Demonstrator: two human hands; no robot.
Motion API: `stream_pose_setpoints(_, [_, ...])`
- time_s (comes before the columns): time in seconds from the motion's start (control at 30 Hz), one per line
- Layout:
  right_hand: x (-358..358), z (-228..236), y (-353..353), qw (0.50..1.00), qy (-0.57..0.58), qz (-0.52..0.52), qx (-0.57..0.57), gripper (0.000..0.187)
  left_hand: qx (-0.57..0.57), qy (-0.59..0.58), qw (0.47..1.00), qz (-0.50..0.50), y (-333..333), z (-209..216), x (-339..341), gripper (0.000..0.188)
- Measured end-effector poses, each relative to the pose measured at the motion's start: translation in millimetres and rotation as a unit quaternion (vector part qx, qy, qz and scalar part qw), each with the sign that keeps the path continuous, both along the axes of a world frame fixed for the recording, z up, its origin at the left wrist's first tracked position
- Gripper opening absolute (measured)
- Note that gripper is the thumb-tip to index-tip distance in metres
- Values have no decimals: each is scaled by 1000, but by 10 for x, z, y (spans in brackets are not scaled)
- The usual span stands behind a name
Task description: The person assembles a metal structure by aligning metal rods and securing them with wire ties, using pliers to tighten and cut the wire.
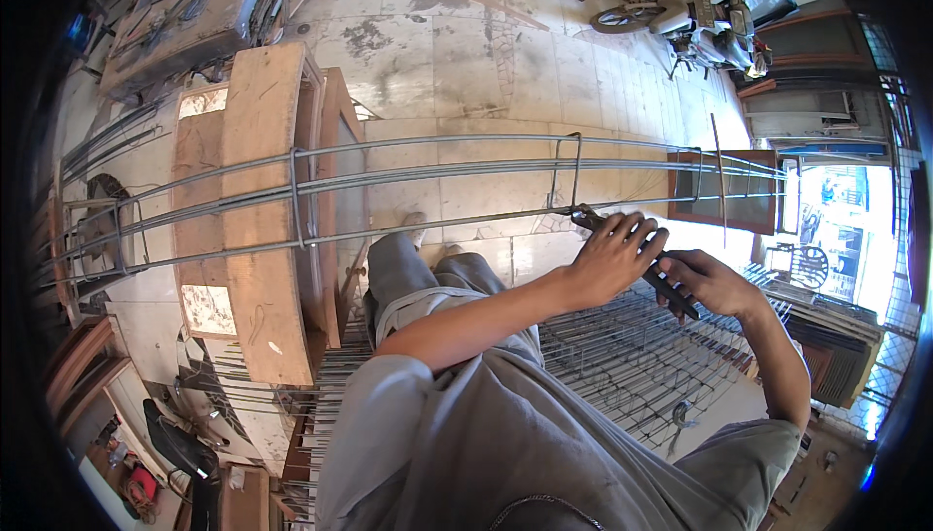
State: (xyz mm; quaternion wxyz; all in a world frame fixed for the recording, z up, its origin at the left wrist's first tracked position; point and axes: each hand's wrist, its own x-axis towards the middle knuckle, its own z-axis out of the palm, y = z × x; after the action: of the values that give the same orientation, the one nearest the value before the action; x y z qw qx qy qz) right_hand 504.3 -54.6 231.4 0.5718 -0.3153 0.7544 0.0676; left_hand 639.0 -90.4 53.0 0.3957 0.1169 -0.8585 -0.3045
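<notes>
My left hand (619,257) wraps round the upper part of dark pincers (684,305), close to their head. Lower on the handles, my right hand (711,283) is closed too. The head of the pincers meets the near steel bar (437,223), right at the lower corner of a bent wire stirrup (578,173). Long thin bars run left to right as a narrow cage, ringed by several such rectangular stirrups, another being the stirrup (295,196) further left. The tool's jaws are too small to tell whether they grip wire or the bar.
A wooden cabinet-like box (262,210) stands beneath the cage at left. Beside my legs lies a stack of steel mesh (632,346). A motorcycle (700,26) is parked at the far right, and a worn workbench (185,21) stands at the far left.
</notes>
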Motion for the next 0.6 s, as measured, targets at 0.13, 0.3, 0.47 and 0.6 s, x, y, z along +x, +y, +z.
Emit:
stream_pose_setpoints(0.13, [204,146,-108,968,133,201,-68,38,53,-1,997,-48,-35,-96,-203,49])
stream_pose_setpoints(0.3, [398,29,400,620,458,586,-251,72,147,26,983,-107,-204,31,-96,52])
stream_pose_setpoints(0.47, [388,-7,429,719,419,497,-246,62,135,-1,980,-143,-223,32,-49,62])
stream_pose_setpoints(0.6, [134,77,108,977,156,112,-91,38,28,-4,995,-91,-2,60,2,74])
